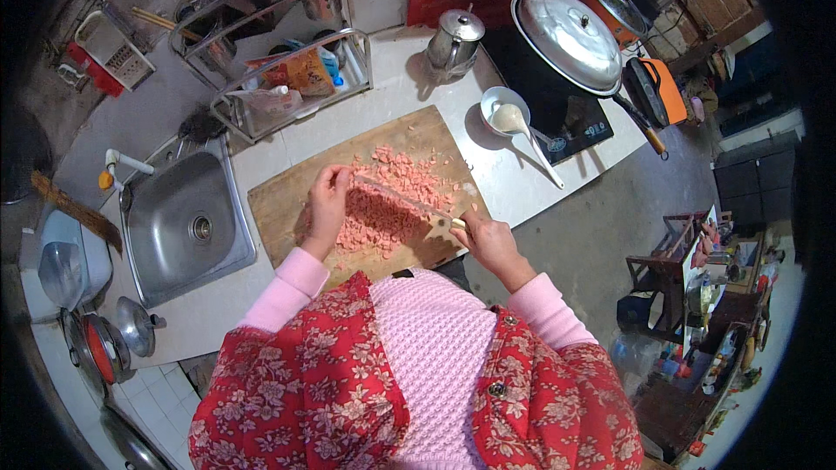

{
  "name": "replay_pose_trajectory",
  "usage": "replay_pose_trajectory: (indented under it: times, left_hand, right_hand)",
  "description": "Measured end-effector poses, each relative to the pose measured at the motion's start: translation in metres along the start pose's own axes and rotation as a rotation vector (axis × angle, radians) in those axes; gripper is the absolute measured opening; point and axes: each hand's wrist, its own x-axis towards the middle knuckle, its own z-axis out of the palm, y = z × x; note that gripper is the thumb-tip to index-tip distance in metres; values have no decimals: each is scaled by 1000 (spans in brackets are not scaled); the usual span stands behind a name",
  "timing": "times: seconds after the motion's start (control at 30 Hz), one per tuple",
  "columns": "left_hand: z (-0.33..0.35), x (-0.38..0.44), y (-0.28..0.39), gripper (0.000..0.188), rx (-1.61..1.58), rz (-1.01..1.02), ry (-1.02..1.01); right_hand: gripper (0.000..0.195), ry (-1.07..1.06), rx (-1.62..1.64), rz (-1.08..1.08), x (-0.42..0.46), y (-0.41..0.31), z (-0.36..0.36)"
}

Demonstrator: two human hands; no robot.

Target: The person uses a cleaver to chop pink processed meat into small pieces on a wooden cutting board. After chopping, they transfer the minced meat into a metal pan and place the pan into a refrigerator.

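A heap of chopped pink food point(375, 225), which may be meat or sausage, lies spread over a wooden cutting board point(281, 192). Across the heap runs a kitchen knife point(405, 198), seen nearly edge-on from above. My right hand point(490, 241) is closed around its light-coloured handle at the board's right side. At the far end of the blade, my left hand point(328, 205) has its thumb and fingers pinched on the blade's tip. Small loose bits are scattered toward the board's back and right edges.
Left of the board is a steel sink point(189, 222) with a tap. Behind stands a metal rack point(294, 72). A metal pot point(455, 42) and a bowl point(503, 108) holding a white ladle are at the back right, beside a cooktop point(568, 124) with a lidded wok point(571, 39).
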Motion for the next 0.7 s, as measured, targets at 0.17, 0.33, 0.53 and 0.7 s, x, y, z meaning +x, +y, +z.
replay_pose_trajectory:
  times: [0.17, 0.33, 0.53, 0.7]
  left_hand:
    - [46, 14, -5, 19, -95, 122, 28]
    - [79, 39, -17, 22, 86, 115, -193]
    - [79, 37, -40, 20, 3, -52, -340]
    - [73, 41, -43, 22, 44, -97, -315]
  right_hand:
    - [31, 14, 81, 173, -26, -17, 21]
    - [30, -6, 151, 191, -36, -24, 38]
    - [31, -15, 102, 196, -34, -21, 57]
    - [30, -45, 94, 191, -16, -16, 54]
